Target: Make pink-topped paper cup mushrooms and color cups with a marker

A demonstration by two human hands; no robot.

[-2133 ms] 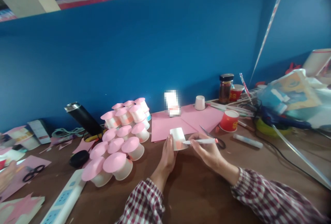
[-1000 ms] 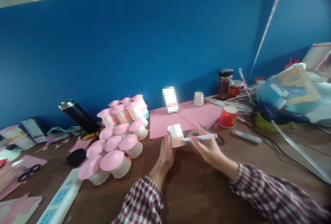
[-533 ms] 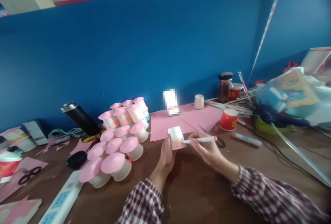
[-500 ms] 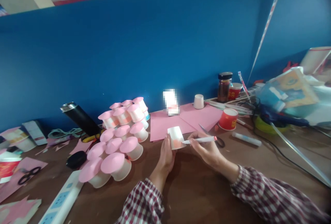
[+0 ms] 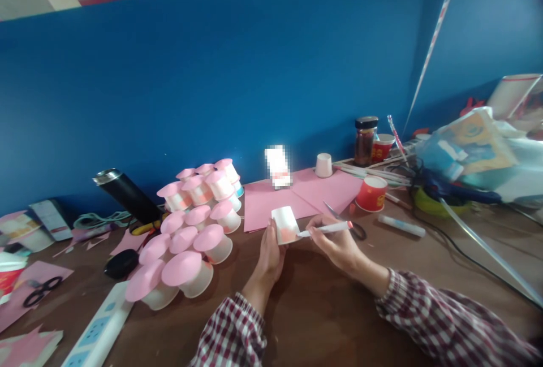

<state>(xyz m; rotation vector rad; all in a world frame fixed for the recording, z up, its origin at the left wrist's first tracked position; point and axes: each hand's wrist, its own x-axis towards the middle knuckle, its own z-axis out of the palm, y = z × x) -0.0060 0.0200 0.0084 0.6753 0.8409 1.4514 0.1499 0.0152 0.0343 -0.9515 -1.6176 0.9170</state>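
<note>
My left hand is closed around a white paper cup, holding it tilted above the table, and a pale orange patch shows near its lower edge. In my right hand is a white marker pen with a red end; its tip meets the cup's lower right side, beside the orange patch. Behind the hands lie pink paper sheets. A pair of scissors rests partly hidden just beyond my right hand. To the left stand several paper cups with pink cone tops.
A red paper cup and a capped marker sit to the right, near a dark jar. An upside-down white cup stands on the pink paper. At left are a black flask and a power strip.
The view has shifted slightly, so everything appears a little further left. My hands keep the same hold on the cup and marker pen, with the tip still at the cup.
</note>
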